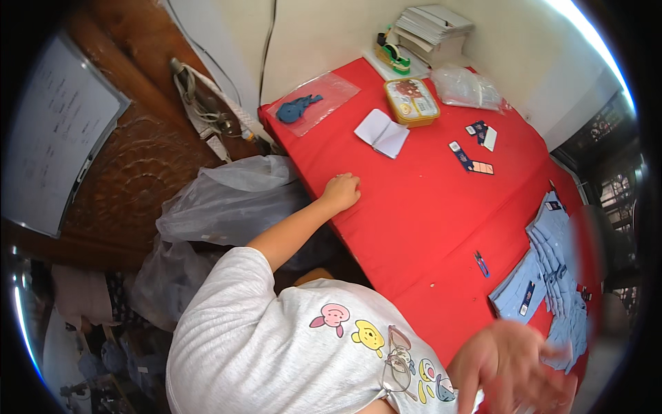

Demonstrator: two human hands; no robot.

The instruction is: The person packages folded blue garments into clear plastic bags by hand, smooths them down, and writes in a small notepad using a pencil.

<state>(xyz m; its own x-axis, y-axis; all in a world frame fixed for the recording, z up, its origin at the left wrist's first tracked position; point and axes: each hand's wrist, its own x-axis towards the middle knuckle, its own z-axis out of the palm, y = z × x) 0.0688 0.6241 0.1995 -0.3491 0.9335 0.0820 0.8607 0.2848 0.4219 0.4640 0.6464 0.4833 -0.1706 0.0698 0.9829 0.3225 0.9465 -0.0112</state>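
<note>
My left hand rests on the red cloth near the table's left edge. Its fingers are curled in, and nothing shows in them. Low on the right, my right hand is raised in front of my body and blurred by motion, with its fingers apart and no object visible in it. Beyond it are folded light-blue garments with dark tags, stacked along the table's right side. Small blue-handled thread snips lie on the cloth left of the garments.
Toward the back are an open notebook, a yellow lidded tub, a green tape dispenser, stacked papers and a clear plastic bag. Dark tags lie nearer. Large translucent bags stand beside the table's left edge.
</note>
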